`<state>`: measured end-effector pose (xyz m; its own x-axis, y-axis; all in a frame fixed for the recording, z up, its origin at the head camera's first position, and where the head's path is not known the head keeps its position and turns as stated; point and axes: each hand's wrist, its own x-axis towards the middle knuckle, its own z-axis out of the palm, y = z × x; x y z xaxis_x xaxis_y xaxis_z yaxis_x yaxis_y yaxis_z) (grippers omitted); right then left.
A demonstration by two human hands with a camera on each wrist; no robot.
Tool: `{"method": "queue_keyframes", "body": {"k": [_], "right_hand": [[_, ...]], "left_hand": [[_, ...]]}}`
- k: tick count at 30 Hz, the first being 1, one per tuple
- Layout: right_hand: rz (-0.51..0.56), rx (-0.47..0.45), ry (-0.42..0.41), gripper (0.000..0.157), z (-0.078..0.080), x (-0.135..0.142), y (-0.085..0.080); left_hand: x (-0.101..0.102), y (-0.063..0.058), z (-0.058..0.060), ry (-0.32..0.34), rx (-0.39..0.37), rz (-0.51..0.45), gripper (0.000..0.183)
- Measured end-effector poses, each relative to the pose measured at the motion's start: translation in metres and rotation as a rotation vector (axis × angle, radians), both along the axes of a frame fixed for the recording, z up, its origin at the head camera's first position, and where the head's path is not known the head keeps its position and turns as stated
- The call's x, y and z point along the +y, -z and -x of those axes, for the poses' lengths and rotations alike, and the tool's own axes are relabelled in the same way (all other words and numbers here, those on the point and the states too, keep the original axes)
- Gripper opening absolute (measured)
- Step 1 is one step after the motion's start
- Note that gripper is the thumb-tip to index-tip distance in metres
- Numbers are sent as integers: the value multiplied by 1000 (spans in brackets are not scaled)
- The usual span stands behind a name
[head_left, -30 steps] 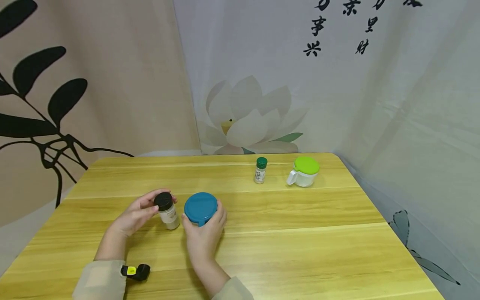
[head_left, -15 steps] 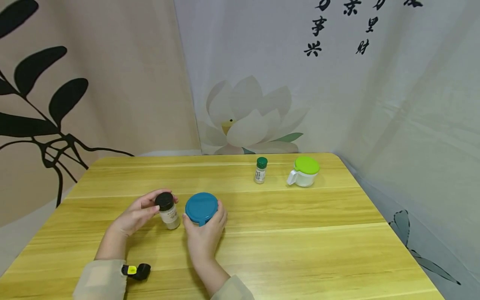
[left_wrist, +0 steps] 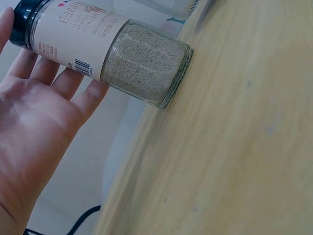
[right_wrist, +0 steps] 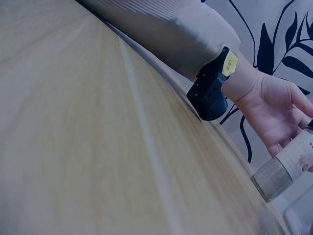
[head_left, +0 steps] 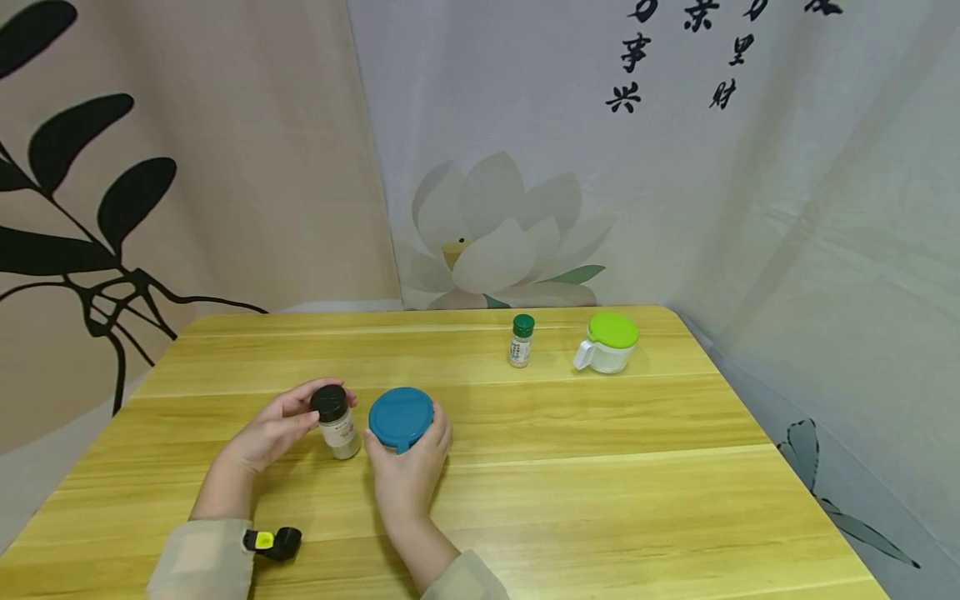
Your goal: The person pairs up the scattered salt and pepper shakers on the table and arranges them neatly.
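My left hand (head_left: 258, 437) holds a glass spice jar (head_left: 340, 436) with a black cap, thumb at the cap and fingers behind the label. In the left wrist view the jar (left_wrist: 142, 61) shows greyish-beige powder, with its base at the table surface. Just to the right, my right hand (head_left: 408, 479) grips a seasoning pot with a round blue lid (head_left: 401, 415), thumb on the left side and fingers on the right. The pot's clear body (right_wrist: 301, 213) shows at the right wrist view's lower corner; that view leaves the right hand out.
A small bottle with a dark green cap (head_left: 519, 343) stands toward the back of the wooden table (head_left: 637, 500). Right of it is a white handled pot with a lime-green lid (head_left: 611, 342). A printed curtain (head_left: 525, 100) hangs behind the table.
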<state>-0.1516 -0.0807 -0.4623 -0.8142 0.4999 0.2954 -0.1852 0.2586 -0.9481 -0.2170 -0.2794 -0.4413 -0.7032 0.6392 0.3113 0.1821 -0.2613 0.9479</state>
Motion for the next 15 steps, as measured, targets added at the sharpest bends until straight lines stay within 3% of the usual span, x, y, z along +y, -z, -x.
{"method": "queue_keyframes", "body": {"k": [15], "right_hand": [[7,-7,-18,93,1,2,4]], "left_hand": [[0,2,1,-12,3,5,46]]}}
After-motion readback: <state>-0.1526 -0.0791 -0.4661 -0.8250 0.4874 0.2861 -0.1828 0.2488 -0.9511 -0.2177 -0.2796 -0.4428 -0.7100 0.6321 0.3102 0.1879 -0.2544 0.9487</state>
